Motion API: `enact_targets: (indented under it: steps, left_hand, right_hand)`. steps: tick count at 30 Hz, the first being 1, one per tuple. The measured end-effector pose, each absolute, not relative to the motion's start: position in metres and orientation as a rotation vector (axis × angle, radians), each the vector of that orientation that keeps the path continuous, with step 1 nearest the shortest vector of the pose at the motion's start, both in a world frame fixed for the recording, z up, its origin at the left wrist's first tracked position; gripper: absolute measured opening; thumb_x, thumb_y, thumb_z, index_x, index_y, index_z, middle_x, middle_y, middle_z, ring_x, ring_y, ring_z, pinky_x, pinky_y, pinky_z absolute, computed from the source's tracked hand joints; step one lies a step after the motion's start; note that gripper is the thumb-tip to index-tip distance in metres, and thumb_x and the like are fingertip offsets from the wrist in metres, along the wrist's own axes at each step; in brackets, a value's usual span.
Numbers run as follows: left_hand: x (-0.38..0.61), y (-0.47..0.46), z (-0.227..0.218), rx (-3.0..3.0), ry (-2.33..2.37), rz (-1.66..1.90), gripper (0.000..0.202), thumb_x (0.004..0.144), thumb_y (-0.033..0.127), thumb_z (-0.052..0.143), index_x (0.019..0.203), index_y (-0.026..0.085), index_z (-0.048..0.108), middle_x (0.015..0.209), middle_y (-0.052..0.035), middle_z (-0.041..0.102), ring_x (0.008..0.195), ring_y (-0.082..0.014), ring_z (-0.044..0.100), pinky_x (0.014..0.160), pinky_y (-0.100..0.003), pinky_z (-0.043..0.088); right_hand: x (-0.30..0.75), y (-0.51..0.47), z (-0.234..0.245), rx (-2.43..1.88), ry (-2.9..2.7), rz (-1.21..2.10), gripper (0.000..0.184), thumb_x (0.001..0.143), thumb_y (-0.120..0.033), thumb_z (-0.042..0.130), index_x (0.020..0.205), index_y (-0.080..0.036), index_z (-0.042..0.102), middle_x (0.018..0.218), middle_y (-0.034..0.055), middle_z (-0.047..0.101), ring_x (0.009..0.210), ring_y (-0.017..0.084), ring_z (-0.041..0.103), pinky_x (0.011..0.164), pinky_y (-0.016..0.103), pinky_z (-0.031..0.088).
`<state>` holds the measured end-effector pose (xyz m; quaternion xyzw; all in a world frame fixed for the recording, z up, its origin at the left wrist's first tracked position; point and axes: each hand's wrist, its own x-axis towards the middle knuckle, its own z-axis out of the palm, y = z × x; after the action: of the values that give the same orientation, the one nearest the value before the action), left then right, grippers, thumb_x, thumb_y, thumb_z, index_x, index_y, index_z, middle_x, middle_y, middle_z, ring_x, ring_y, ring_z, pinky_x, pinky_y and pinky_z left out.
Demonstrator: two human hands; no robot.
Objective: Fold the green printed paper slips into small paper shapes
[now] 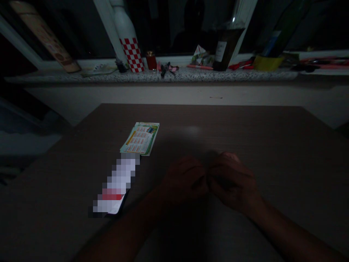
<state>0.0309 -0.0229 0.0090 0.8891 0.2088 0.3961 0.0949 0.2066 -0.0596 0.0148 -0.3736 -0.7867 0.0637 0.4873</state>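
Note:
Both hands meet over the table (261,145), a little right of the middle of the dim view. My left hand (185,180) is closed, its fingers curled and the thumb side turned to the other hand. Touching or almost touching it, my right hand (231,180) is closed too, fingers bent inward. Anything pinched between them is hidden by the fingers and the dark. To the left lies a stack of printed cards (140,140) with rows of red and dark print. Nearer to me, a lit phone (120,182) with a blurred-out screen lies beside my left forearm.
A speckled stone windowsill (185,76) runs behind the table. On it stand a red-and-white checkered bottle (132,51), a small red jar (151,60), a dark labelled container (225,51), a yellow holder (268,62) with a green bottle, and a tall tube (49,40) leaning left.

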Motion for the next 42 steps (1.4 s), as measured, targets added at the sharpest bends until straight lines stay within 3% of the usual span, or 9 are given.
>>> enact_targets:
  steps: [8, 15, 19, 23, 28, 34, 42]
  left_hand:
    - [0.026, -0.023, 0.025, 2.517, 0.625, 1.451, 0.01, 0.074, 0.008, 0.056, 0.075, 0.018, 0.056, 0.069, -0.0001, 0.061, 0.066, -0.0114, 0.057, 0.06, -0.022, 0.048]
    - [0.015, -0.014, 0.028, 2.205, 1.056, 1.154, 0.006, 0.074, 0.013, 0.056, 0.07, 0.017, 0.058, 0.067, 0.0021, 0.061, 0.062, -0.011, 0.056, 0.057, -0.021, 0.043]
    - [0.023, -0.012, 0.018, 1.988, 1.173, 0.905, 0.007, 0.078, 0.017, 0.055, 0.074, 0.016, 0.061, 0.066, 0.0029, 0.06, 0.062, -0.0107, 0.056, 0.058, -0.021, 0.042]
    - [0.026, -0.008, 0.008, 1.991, 1.148, 0.716, 0.016, 0.088, 0.027, 0.05, 0.088, 0.017, 0.062, 0.078, -0.0001, 0.065, 0.071, -0.0131, 0.061, 0.063, -0.024, 0.045]
    - [0.026, -0.003, -0.002, 2.198, 1.154, 0.46, 0.016, 0.091, 0.025, 0.048, 0.095, 0.017, 0.061, 0.09, -0.0038, 0.068, 0.082, -0.0172, 0.063, 0.071, -0.028, 0.046]
    - [0.027, -0.003, -0.008, 2.288, 1.166, 0.446, 0.018, 0.09, 0.025, 0.05, 0.106, 0.02, 0.057, 0.094, -0.003, 0.068, 0.086, -0.0176, 0.063, 0.075, -0.029, 0.047]
    - [0.024, -0.002, -0.007, 2.556, 1.049, 0.363, 0.016, 0.09, 0.022, 0.052, 0.101, 0.017, 0.062, 0.101, -0.0059, 0.062, 0.095, -0.0193, 0.057, 0.083, -0.031, 0.045]
  right_hand:
    - [0.223, -0.051, 0.005, -1.099, -1.92, 0.206, 0.009, 0.076, -0.011, 0.058, 0.078, -0.019, 0.06, 0.069, 0.0017, 0.063, 0.068, 0.019, 0.061, 0.072, 0.038, 0.045]
    - [0.236, -0.046, 0.0, -1.29, -1.827, 0.202, 0.006, 0.082, -0.017, 0.057, 0.081, -0.02, 0.062, 0.074, 0.0028, 0.067, 0.072, 0.019, 0.062, 0.07, 0.034, 0.047]
    - [0.227, -0.05, -0.003, -1.246, -1.832, 0.37, 0.014, 0.083, -0.021, 0.06, 0.096, -0.02, 0.063, 0.084, 0.0042, 0.069, 0.079, 0.02, 0.064, 0.074, 0.034, 0.049]
    - [0.223, -0.048, -0.009, -1.268, -1.846, 0.499, 0.015, 0.082, -0.019, 0.061, 0.096, -0.02, 0.064, 0.078, 0.0025, 0.068, 0.075, 0.018, 0.063, 0.072, 0.033, 0.048]
    - [0.229, -0.043, -0.018, -1.303, -2.031, 0.506, 0.015, 0.082, -0.017, 0.06, 0.095, -0.021, 0.065, 0.076, 0.0021, 0.069, 0.074, 0.019, 0.062, 0.076, 0.037, 0.044]
    - [0.23, -0.041, -0.021, -1.313, -2.109, 0.493, 0.011, 0.082, -0.016, 0.058, 0.09, -0.021, 0.065, 0.071, 0.0004, 0.067, 0.069, 0.017, 0.059, 0.075, 0.036, 0.042]
    - [0.23, -0.042, -0.019, -1.316, -2.13, 0.477, 0.013, 0.081, -0.014, 0.059, 0.09, -0.022, 0.065, 0.071, -0.0005, 0.068, 0.07, 0.017, 0.06, 0.076, 0.036, 0.04]
